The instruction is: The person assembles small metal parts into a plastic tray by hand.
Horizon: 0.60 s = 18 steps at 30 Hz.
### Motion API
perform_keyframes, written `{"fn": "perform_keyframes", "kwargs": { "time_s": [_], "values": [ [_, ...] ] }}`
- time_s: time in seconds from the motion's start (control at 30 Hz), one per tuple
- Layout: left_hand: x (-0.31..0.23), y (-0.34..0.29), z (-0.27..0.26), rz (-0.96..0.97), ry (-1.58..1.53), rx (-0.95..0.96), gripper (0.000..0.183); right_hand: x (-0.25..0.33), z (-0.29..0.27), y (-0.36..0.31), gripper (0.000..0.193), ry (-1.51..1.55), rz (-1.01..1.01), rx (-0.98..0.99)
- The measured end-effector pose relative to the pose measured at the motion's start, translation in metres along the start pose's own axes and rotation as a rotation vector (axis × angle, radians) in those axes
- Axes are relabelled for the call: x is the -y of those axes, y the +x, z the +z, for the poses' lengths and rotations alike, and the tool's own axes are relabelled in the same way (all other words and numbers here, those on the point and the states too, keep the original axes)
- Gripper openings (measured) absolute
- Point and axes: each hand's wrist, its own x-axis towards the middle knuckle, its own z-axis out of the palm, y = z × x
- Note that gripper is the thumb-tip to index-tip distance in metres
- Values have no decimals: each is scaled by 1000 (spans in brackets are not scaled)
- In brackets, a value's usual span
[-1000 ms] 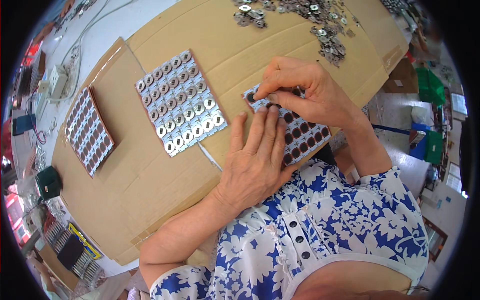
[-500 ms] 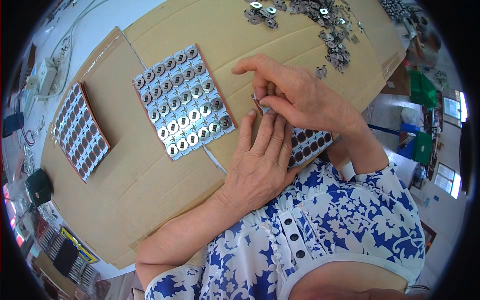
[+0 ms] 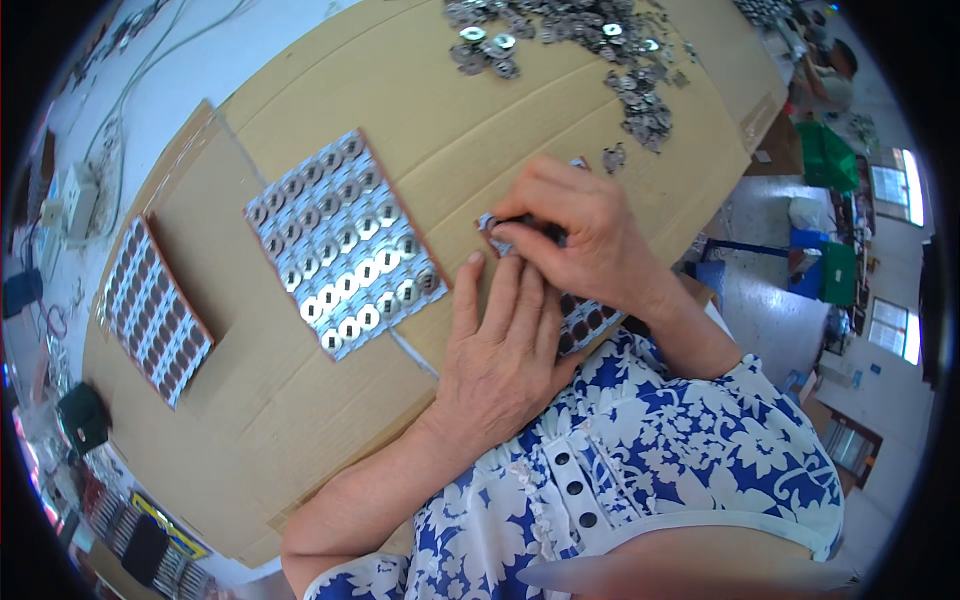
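Beneath both hands lies a panel of small white circuit boards with dark round spots (image 3: 587,320), mostly covered. My left hand (image 3: 503,345) rests on it, its fingers stretched out flat. My right hand (image 3: 580,222) is closed in a pinch over the panel's far left corner, thumb and fingers bent together. Something dark shows between those fingers, too hidden to name. To the left lies a similar panel (image 3: 345,245) whose boards carry rows of shiny round metal battery clips. Loose metal clips (image 3: 640,110) are heaped beyond my right hand.
Brown cardboard (image 3: 300,430) covers the table. A stack of panels with bare dark spots (image 3: 155,310) is at the far left. White power sockets (image 3: 75,205) and a dark green object (image 3: 82,418) sit by the left edge. Another person (image 3: 832,80) is at the upper right.
The fingers of my right hand, with the index finger stretched out before, have curled into a pinch at the panel's corner. My left hand stays flat. The whole view has shifted slightly.
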Motion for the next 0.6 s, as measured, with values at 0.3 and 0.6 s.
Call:
{"fn": "perform_keyframes", "kwargs": {
  "time_s": [0.3,0.6],
  "values": [
    [-8,4,-5,24,109,66,80,-16,-11,-3,22,11,-281,-2],
    [-4,11,-14,20,113,37,84,-55,-61,-35,22,-216,114,-363]
  ]
}}
